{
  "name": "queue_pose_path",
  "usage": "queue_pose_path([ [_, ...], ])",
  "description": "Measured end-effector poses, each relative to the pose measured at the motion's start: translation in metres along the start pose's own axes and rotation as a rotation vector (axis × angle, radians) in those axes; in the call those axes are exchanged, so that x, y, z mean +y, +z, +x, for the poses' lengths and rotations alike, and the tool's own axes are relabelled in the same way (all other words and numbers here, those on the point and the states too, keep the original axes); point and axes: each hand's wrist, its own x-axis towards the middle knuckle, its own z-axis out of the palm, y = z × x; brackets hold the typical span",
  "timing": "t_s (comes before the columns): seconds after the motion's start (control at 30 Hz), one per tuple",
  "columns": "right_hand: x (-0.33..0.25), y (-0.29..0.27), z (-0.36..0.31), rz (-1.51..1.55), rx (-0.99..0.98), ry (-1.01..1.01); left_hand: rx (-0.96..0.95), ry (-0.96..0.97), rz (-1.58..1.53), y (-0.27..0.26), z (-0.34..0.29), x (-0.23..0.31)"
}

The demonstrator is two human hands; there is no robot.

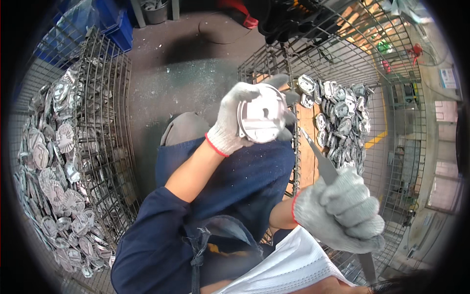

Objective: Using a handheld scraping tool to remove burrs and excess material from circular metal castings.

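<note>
My left hand (234,117), in a grey-white knit glove with a red cuff, holds up a round silver metal casting (262,115) over my lap. The casting's bright face has raised ridges and a small dark hole near its middle. My right hand (345,208), gloved the same way, is wrapped round a long flat grey metal file (327,169). The file's narrow tip points up toward the casting and stays apart from it. Its other end sticks out below my fist.
A wire cage (100,122) full of silver castings stands at left. Another wire cage (391,98) at right holds a wooden board (307,125) and piled round castings (342,112). Blue bins (115,29) and a grey bucket (155,12) are at the back. A navy apron (235,171) covers my lap.
</note>
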Motion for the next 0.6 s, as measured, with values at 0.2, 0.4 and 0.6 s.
queue_pose_path([
  [0.2,0.012,-0.014,0.001,0.160,0.084,0.204,-0.177,-0.126,-0.006,0.002,-0.001,-0.009],
  [0.4,0.025,-0.018,-0.001,0.117,0.105,0.210,-0.134,-0.079,0.136,0.009,-0.004,-0.009],
  [0.6,0.034,-0.022,0.000,0.213,0.051,0.240,-0.083,-0.074,0.215,-0.001,-0.007,-0.012],
])
